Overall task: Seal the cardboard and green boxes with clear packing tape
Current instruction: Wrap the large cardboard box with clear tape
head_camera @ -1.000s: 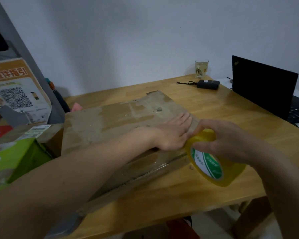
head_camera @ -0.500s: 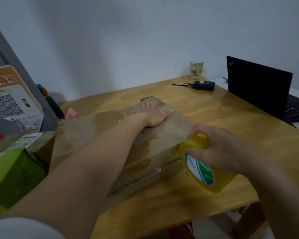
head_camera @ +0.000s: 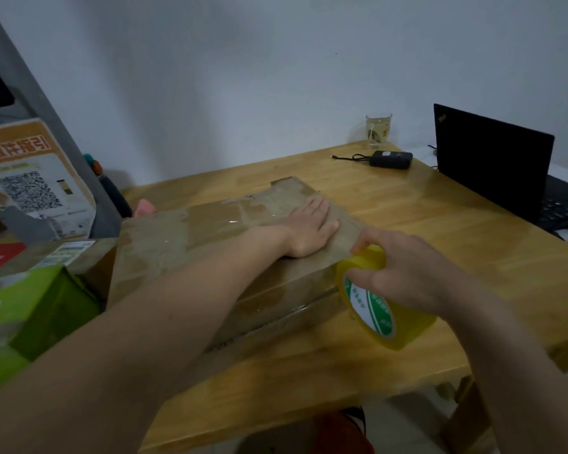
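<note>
On the wooden bench point(head_camera: 391, 221) lies one flat cardboard box point(head_camera: 184, 237), its top glossy with clear tape, and the left hand point(head_camera: 309, 231) presses flat on it with straight fingers. At the box's right corner, the right hand point(head_camera: 404, 276) holds one yellowish tape roll point(head_camera: 384, 319) in a curled grip; its green-and-white core label is too blurred to read. One green box point(head_camera: 23, 309) sits at the left edge, beside the cardboard box.

I see the cardboard box point(head_camera: 217, 253) lying on the table point(head_camera: 440, 224), left hand point(head_camera: 309, 229) flat on top. Right hand point(head_camera: 404, 273) holds the tape roll point(head_camera: 384, 309) at the box's right edge. Laptop point(head_camera: 492, 158) far right; glass point(head_camera: 378, 130) behind charger point(head_camera: 391, 159).
</note>
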Tool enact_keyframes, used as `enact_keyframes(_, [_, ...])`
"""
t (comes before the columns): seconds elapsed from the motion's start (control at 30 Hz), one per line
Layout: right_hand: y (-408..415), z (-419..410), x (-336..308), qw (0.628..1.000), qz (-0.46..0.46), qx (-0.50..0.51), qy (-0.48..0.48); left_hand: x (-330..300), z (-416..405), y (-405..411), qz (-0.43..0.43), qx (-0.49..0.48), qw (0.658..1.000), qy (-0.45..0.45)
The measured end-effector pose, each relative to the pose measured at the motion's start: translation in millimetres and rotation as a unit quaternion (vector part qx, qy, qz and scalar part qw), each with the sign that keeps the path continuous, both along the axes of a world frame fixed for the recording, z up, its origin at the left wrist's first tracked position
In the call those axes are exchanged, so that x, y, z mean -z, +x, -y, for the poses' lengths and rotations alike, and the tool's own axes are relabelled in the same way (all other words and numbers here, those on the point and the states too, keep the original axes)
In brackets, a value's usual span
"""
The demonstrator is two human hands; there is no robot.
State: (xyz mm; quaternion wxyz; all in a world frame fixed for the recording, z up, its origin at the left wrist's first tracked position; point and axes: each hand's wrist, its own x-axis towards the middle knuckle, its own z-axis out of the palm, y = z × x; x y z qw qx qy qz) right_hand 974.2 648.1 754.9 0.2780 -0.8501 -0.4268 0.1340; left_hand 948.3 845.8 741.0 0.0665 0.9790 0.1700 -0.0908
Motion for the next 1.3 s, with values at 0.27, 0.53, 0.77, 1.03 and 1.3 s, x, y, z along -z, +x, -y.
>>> enact_keyframes(0.27, [-14, 12, 19, 0.998, 0.012, 0.023, 0.064, 1, 44, -45, 0.018, 0.062, 0.998, 0.012])
enact_keyframes(0.53, [-24, 25, 47, 0.990, 0.009, 0.065, 0.126, 4, 58, -51, 0.038, -0.007, 0.996, 0.080])
enact_keyframes(0.77, [-27, 35, 58, 0.962, -0.076, 0.063, 0.255, 1, 72, -57, 0.061, -0.055, 0.993, 0.086])
enact_keyframes(1.03, [-32, 22, 60, 0.972, -0.086, 0.095, 0.199, 10, 78, -66, 0.101, -0.060, 0.982, 0.144])
enact_keyframes(1.3, [-34, 42, 81, 0.891, -0.277, 0.115, 0.341, 51, 96, -112, 0.198, -0.026, 0.943, 0.265])
